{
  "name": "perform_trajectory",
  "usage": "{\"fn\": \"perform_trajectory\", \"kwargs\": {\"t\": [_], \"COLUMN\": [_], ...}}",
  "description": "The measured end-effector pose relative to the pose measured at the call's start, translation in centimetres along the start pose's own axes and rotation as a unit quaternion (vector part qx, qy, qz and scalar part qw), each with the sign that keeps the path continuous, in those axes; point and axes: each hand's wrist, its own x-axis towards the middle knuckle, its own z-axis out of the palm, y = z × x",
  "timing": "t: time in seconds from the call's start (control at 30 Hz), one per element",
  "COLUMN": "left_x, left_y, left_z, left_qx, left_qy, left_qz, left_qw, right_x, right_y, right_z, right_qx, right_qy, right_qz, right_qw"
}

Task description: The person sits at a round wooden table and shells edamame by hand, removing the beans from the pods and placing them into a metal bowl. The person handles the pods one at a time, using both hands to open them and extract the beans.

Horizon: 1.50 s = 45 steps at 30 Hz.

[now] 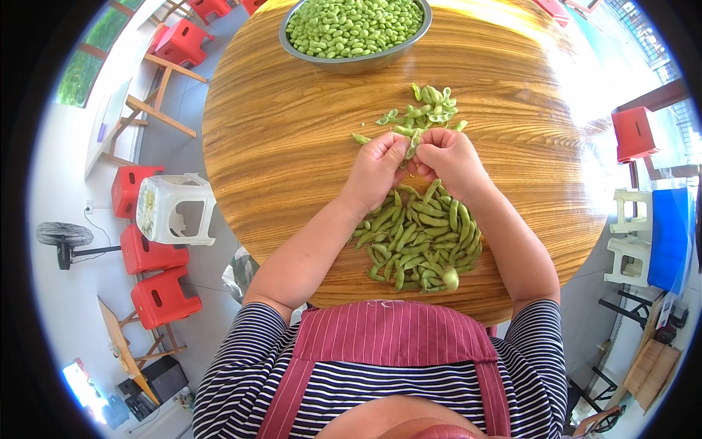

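Between the fingertips of my left hand (379, 164) and my right hand (451, 162) is a split green soybean pod (413, 145). Both hands pinch it, close together above the wooden table. Just beyond them lies a small heap of pale, opened pods (430, 107). Nearer to me, below my wrists, spreads a larger pile of whole soybean pods (419, 236), with a round pale green thing (451, 279) at its front edge. A metal bowl (356, 65) at the far side is heaped with shelled green beans (356, 27). My fingers hide part of the held pod.
The round wood-grain table (274, 137) reaches up to my apron (395, 335). Red plastic stools (164, 296) and a white stool (181, 208) stand on the floor at the left, near a black fan (64, 236). On the right are more white stools (629, 258) and a blue panel (669, 238).
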Motion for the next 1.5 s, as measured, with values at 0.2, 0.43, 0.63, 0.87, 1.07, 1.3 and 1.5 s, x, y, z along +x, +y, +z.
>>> {"fn": "perform_trajectory", "kwargs": {"t": [0.2,0.43,0.63,0.87,1.07,1.3,1.5], "left_x": [0.0,0.3,-0.1,0.1,0.8,0.7,0.6], "left_y": [-0.5,-0.4,0.2,0.7,0.2,0.0,0.0], "left_z": [-0.5,-0.7,-0.1,0.0,-2.1,-1.7,-1.6], "left_qx": [-0.059,-0.099,-0.115,-0.136,-0.22,-0.215,-0.185], "left_qy": [0.006,0.0,0.006,-0.007,0.004,-0.001,-0.011], "left_qz": [-0.04,-0.027,-0.014,-0.061,-0.053,-0.039,-0.019], "left_qw": [0.997,0.995,0.993,0.989,0.974,0.976,0.983], "right_x": [0.0,1.0,0.0,-0.5,-5.6,-9.4,-10.3], "right_y": [-0.3,0.8,-0.8,-1.6,-2.6,1.3,2.4], "right_z": [0.4,-0.8,-0.5,-0.9,-2.2,-1.3,0.0], "right_qx": [-0.145,-0.294,-0.265,-0.263,-0.529,-0.662,-0.67], "right_qy": [0.108,0.174,0.034,0.123,-0.091,-0.18,-0.141], "right_qz": [-0.08,-0.197,-0.155,-0.232,-0.262,-0.259,-0.276], "right_qw": [0.98,0.919,0.951,0.928,0.802,0.68,0.674]}}
